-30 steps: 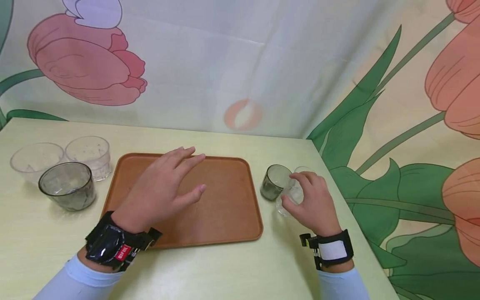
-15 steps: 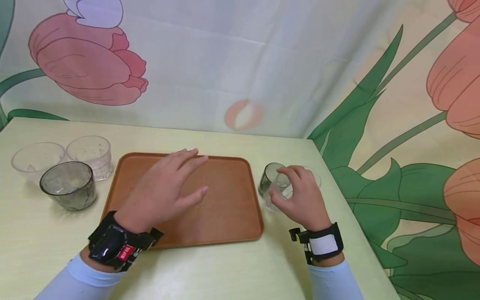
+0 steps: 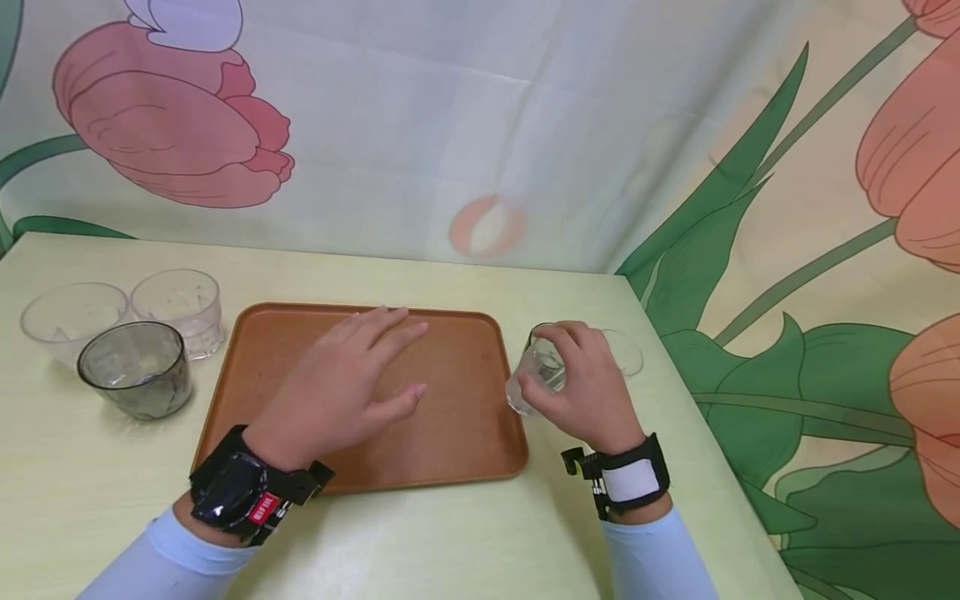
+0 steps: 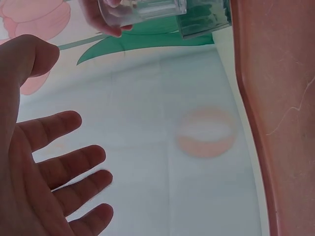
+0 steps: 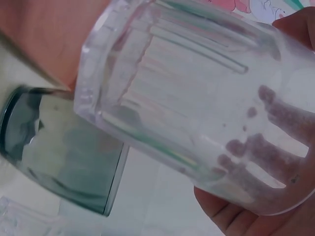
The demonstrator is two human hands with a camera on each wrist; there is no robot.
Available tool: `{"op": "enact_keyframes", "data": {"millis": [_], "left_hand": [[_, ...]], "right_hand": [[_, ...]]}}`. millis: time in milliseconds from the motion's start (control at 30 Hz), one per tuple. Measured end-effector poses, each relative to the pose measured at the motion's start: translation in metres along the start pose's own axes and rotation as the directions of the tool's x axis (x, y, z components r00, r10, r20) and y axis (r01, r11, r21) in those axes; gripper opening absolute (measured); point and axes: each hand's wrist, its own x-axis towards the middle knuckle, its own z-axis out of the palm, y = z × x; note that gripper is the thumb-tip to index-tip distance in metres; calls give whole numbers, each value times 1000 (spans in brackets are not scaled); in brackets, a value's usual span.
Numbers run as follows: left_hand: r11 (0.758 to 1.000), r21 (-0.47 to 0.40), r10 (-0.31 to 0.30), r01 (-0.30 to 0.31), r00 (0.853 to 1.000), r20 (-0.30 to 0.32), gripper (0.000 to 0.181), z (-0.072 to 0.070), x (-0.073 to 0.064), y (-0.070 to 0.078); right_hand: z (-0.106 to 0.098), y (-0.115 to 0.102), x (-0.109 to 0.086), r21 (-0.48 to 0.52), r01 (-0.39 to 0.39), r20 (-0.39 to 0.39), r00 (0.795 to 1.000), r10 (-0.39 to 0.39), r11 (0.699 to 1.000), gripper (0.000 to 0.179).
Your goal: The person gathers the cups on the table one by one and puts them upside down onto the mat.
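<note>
With its thumb and fingers my right hand (image 3: pixel 588 387) grips a clear drinking glass (image 5: pixel 182 98), held up off the table near the tray's right edge. In the head view the held glass and the hand partly cover a smoky grey glass (image 5: pixel 74 152) standing behind. A second clear glass (image 3: pixel 628 357) shows only its rim, to the right of the hand. My left hand (image 3: pixel 337 390) hovers over the brown tray (image 3: pixel 457 400), fingers spread and holding nothing. In the left wrist view its fingers (image 4: pixel 81 162) are apart from everything.
At the table's left stand two clear glasses, one (image 3: pixel 178 312) by the tray and one (image 3: pixel 71 321) farther left, with a smoky glass (image 3: pixel 137 371) in front of them. A printed curtain (image 3: pixel 390 133) hangs behind the pale table (image 3: pixel 420 550), whose right edge slopes past the hand.
My right hand has lifted the clear glass and carried it left toward the tray, in front of the smoky glass. My left hand has drifted slightly to the right over the tray.
</note>
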Motion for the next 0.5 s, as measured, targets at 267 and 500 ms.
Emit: {"op": "enact_keyframes", "data": {"millis": [267,500], "left_hand": [[1000,17,-8,7,999,45,66,1,-1,1],[999,7,-32,32,998,60,67,2,-2,2]], "right_hand": [[5,-10,10,10,17,1,1000,-17,1000,48],[8,-20,18,9,58,3,998,-58,998,48]]}}
